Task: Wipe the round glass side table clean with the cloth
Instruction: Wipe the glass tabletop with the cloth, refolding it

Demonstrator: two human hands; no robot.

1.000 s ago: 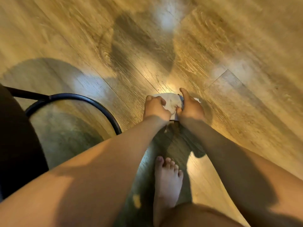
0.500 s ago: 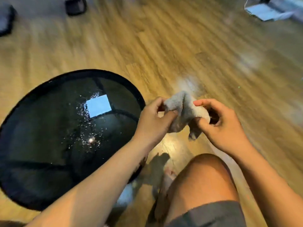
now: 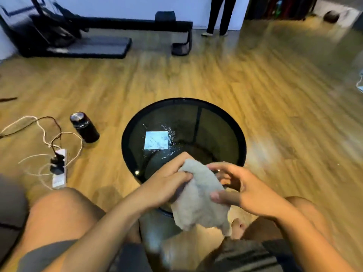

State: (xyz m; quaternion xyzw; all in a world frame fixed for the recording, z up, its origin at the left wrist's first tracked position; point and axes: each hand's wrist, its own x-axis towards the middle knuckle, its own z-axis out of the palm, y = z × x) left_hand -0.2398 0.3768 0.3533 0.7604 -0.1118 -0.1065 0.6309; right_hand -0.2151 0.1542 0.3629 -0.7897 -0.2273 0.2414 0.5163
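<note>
Cloth: a pale grey cloth (image 3: 198, 201) hangs bunched between both hands, up in the air over the near edge of the table, its lower corners drooping toward the person's knees.
Left hand: the left hand (image 3: 167, 183) pinches the cloth's upper left edge, fingers curled tight over the fabric.
Right hand: the right hand (image 3: 237, 187) grips the cloth's right side, thumb pressed on the front of it, the other fingers loosely spread behind.
Table: the round glass table (image 3: 220, 134) stands on the wooden floor (image 3: 275, 85) straight ahead, black rim all around, dark see-through top with the frame bars showing beneath.
Glass surface: scattered droplets glint near the middle, beside a bright square reflection; the cloth is not touching the glass.
Person: seated, bare knees either side of the table's near edge, dark shorts at the bottom of the view.
Left of the table: a dark bottle (image 3: 84, 127) stands upright on the floor, well apart from the rim; further left, a white power strip (image 3: 59, 169) lies with tangled cables plugged in.
Background: a second person's legs (image 3: 218, 16) stand by the far wall; a black bench frame (image 3: 137, 24) sits to their left.
</note>
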